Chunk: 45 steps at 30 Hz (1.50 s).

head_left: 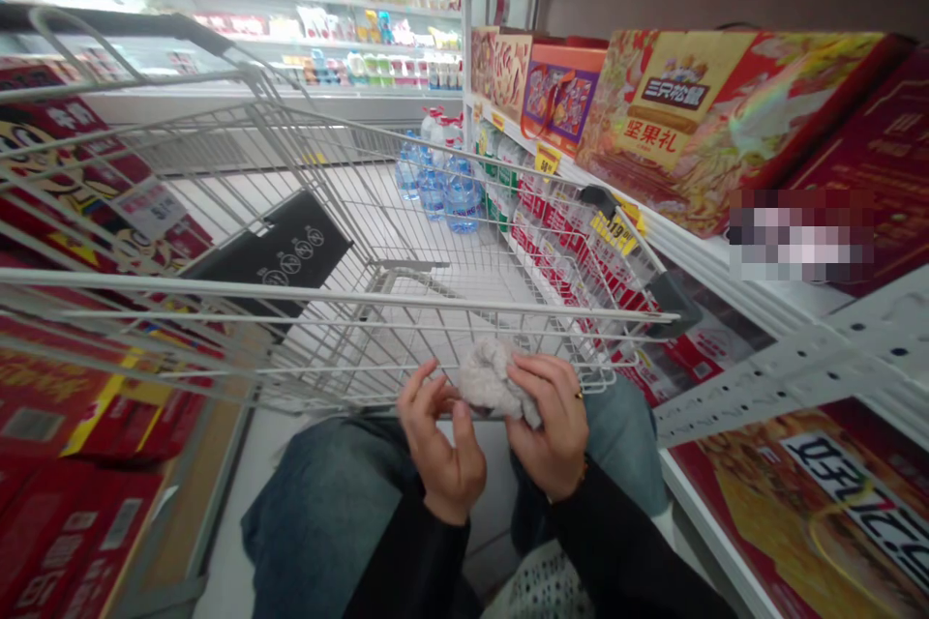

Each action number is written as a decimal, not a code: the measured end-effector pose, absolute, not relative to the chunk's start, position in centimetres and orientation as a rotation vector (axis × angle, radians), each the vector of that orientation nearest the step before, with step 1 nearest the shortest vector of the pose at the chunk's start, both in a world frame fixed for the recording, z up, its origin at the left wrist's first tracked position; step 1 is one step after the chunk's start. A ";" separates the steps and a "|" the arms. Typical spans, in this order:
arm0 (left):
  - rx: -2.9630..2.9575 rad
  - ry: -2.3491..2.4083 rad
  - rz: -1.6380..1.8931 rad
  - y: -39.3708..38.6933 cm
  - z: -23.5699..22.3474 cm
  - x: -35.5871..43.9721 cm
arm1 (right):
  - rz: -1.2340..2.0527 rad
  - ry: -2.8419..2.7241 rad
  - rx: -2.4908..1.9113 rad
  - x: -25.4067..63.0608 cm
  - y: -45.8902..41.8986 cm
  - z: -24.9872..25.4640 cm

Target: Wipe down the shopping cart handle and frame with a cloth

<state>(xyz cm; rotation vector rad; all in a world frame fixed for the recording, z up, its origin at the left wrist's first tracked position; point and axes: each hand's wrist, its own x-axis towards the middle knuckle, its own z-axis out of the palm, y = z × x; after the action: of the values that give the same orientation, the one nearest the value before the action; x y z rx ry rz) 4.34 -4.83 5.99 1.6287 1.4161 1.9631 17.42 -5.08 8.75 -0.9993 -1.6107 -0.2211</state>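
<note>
A crumpled, pale grey, soft-looking cloth (488, 379) is bunched between the two bare hands, just in front of the near wire side of a pale metal shopping cart (305, 294); whether it touches the wires cannot be told. The right hand (552, 421), with a gold-coloured ring on one finger, grasps the cloth, its fingers folded over the top and its thumb underneath. The left hand (442, 440) is just beside the cloth with its palm turned upward, fingers loosely curled and thumb apart, gripping nothing that shows; whether its fingertips touch the cloth is unclear. Both wrists come out of black sleeves (413, 561), between bent knees in faded blue denim (334, 493). A black panel with white symbols (305, 232) is fixed to the cart's wirework. Beyond the cart, large blue-tinted water bottles (461, 198) stand on the floor, with brightly lit shelves of packaged goods (290, 0) behind them. Red cartons (44, 513) are stacked at the left, and a red-and-gold gift box with Chinese lettering (668, 131) leans on a white metal shelf (856, 338) at the right.
</note>
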 end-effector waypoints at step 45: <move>1.468 1.324 1.450 -2.0 4.4 2.4 | -0.245 -1.582 -1.009 18.2 -4.6 10.1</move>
<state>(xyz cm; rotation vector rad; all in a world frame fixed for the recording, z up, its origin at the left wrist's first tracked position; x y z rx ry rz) 2.36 -1.97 4.45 1.4680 1.3244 1.4503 18.15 -4.60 10.06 -1.0086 -1.5816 -0.2453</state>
